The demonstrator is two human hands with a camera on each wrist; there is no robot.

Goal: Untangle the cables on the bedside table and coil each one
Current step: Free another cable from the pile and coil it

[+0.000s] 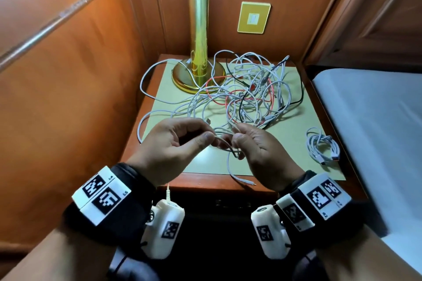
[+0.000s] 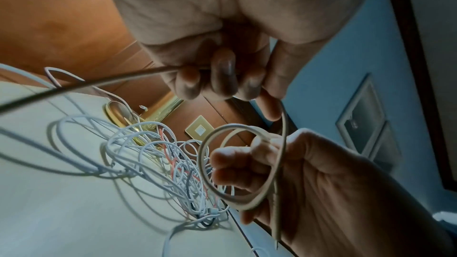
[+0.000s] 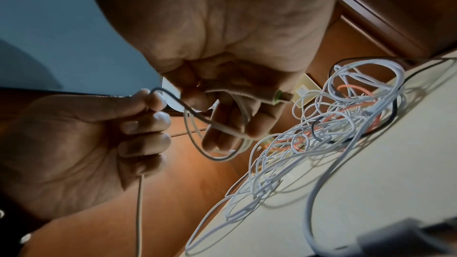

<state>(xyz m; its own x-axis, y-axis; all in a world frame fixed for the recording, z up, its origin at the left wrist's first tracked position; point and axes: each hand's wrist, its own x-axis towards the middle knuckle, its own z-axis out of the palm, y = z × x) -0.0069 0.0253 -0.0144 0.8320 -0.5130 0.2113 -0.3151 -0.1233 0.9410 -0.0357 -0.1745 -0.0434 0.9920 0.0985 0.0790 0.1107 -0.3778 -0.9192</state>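
A tangle of white, red and black cables (image 1: pixel 246 93) (image 2: pixel 153 149) (image 3: pixel 346 116) covers the back half of the bedside table (image 1: pixel 205 164). Above the table's front, both hands work one white cable (image 1: pixel 229 164). My left hand (image 1: pixel 209 138) (image 2: pixel 222 77) pinches a strand of it between thumb and fingers. My right hand (image 1: pixel 238 134) (image 3: pixel 222 116) grips a few small loops of the same cable (image 2: pixel 201 155) (image 3: pixel 189 136). Its free plug end (image 1: pixel 250 183) lies at the table's front edge. A coiled white cable (image 1: pixel 319 143) lies apart at the right.
A brass lamp (image 1: pixel 198 29) stands at the back left, with cables lying around its base. Wood panelling closes in the left and back, with a switch plate (image 1: pixel 253 17). A bed (image 1: pixel 376 121) borders the right side. One white loop hangs over the table's left edge.
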